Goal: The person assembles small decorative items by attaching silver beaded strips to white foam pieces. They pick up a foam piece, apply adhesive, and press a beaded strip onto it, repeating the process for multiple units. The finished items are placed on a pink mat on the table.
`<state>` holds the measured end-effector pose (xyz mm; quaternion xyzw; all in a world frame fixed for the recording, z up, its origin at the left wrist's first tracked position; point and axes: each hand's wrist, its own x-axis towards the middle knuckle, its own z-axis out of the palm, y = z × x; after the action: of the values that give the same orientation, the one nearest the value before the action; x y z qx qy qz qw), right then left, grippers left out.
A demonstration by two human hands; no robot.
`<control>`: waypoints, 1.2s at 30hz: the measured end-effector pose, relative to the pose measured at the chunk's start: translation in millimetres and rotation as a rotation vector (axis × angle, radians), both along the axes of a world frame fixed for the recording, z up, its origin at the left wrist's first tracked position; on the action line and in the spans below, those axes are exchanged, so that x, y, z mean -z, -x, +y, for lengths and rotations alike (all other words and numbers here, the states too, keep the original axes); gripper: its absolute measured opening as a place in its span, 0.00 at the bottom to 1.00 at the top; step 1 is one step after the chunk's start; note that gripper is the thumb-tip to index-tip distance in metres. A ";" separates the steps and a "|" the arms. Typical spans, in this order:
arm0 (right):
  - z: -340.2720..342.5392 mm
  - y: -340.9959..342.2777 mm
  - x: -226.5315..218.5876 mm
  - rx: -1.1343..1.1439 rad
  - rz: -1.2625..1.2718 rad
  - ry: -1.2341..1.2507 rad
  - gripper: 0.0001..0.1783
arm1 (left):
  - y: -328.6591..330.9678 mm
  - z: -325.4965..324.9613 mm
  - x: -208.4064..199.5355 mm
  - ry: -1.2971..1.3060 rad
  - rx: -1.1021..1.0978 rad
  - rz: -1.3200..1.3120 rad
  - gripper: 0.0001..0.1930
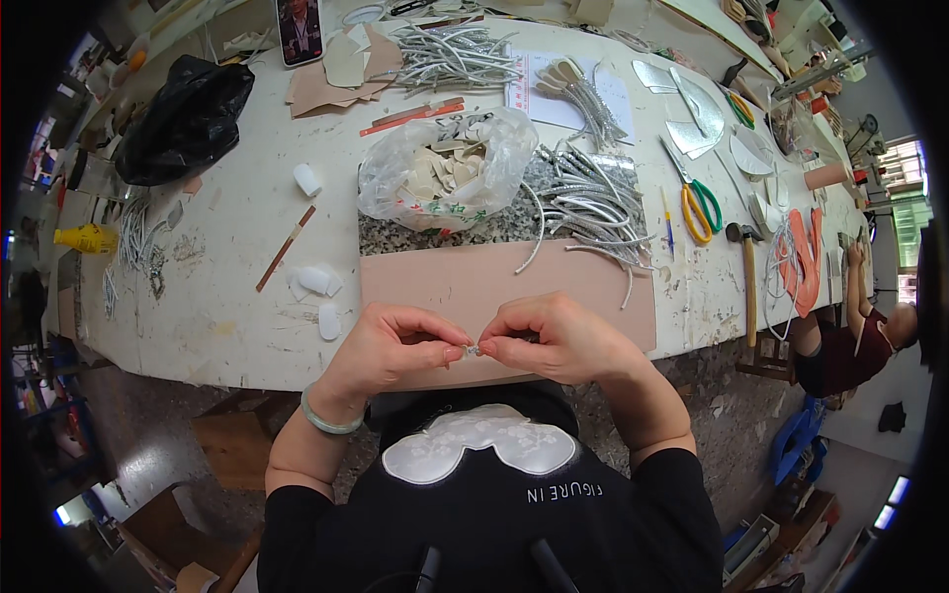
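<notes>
My left hand (pixel 403 348), with a pale green bangle (pixel 332 423) at its wrist, and my right hand (pixel 559 338) meet in front of my body, over the near edge of a pinkish-brown board (pixel 445 280). Both are closed in a pinch on a small silvery piece (pixel 473 350). Most of that piece is hidden by the fingertips, so its kind does not show. Beyond the board, a granite slab (pixel 381 235) bears a clear plastic bag (pixel 381 188) full of small beige cut pieces (pixel 450 173). To the bag's right lies a loose bundle of silver cords (pixel 593 203).
Scissors (pixel 700 208) and a hammer (pixel 748 287) lie right, beside orange-pink straps (pixel 796 257). More silver cords (pixel 455 59) and a phone (pixel 300 32) are at the back. A black bag (pixel 183 119) stands left. Another person (pixel 865 341) sits far right.
</notes>
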<state>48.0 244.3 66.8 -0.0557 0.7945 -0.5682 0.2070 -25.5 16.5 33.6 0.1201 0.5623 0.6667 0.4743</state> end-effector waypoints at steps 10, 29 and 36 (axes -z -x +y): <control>6.3 2.1 12.3 -0.124 0.118 0.027 0.14 | -2.5 5.0 -3.5 0.024 0.007 -0.025 0.16; -23.6 -6.6 21.3 -0.126 0.130 -0.003 0.08 | -20.6 -19.2 2.3 -0.056 -0.081 -0.325 0.24; -21.2 -3.3 -0.8 -0.099 0.130 0.166 0.05 | -1.4 -79.0 35.0 0.600 -0.566 0.536 0.15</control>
<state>51.3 223.1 67.6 -0.1485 0.7526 -0.6164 0.1777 -24.0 -62.5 -1.5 -0.0117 0.8423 0.5237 0.1269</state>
